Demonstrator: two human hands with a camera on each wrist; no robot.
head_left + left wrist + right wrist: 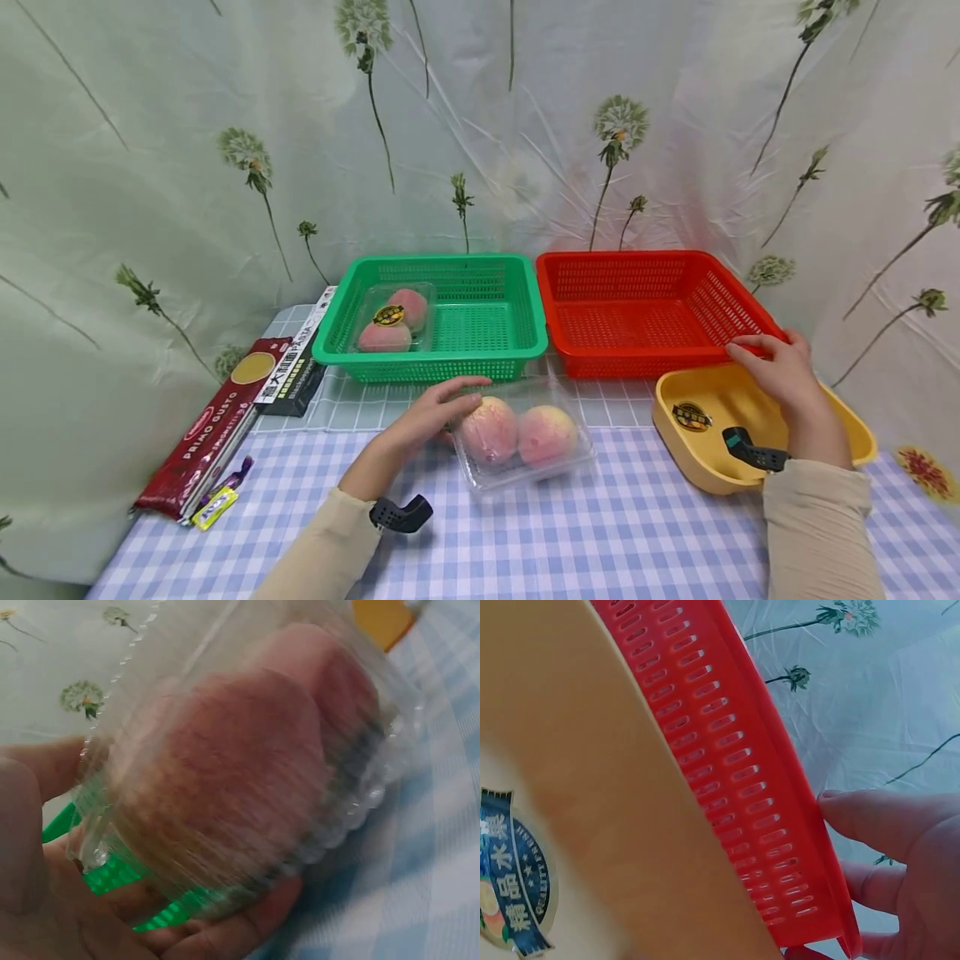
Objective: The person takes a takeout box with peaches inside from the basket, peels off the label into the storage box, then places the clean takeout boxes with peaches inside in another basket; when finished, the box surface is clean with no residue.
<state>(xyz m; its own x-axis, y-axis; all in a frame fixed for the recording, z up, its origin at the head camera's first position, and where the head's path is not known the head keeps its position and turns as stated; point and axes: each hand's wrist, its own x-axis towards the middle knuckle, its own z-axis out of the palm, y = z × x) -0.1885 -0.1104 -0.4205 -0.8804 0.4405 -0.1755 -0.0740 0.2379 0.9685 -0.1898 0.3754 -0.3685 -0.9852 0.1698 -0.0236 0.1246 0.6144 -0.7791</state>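
Dandelion-printed cloth hangs behind a tabletop [600, 542] covered in blue-and-white check, with a paler grid-patterned strip along its far edge. At the far left lies a dark red pasta pack [213, 425] with a small yellow tag [215, 507] at its near end, and a black-and-white box [300, 367] just beside it. Next comes a green basket [480, 358] that holds one clear pack of peaches [393, 321] in its left half, a yellow-and-black sticker on the lid. In front of that basket, on the check cloth, sits a second clear clamshell [525, 437] with two pink peaches inside. The left hand [431, 417] is at the clamshell's left end, thumb over the top edge and fingers [247, 926] curled under it; the left wrist view shows the palm cupping the plastic, so the hand grips the pack. To the right of the green basket stands a red basket [645, 312], touching it or nearly so. Near its right front corner a yellow tray [690, 462] rests on the tabletop, with a round sticker [692, 417] on its inner floor. The right hand [780, 371] reaches over the tray to the red basket's front right rim; in the right wrist view its fingers [870, 817] lie fairly straight, their tips touching the rim's outer edge rather than wrapped round it.
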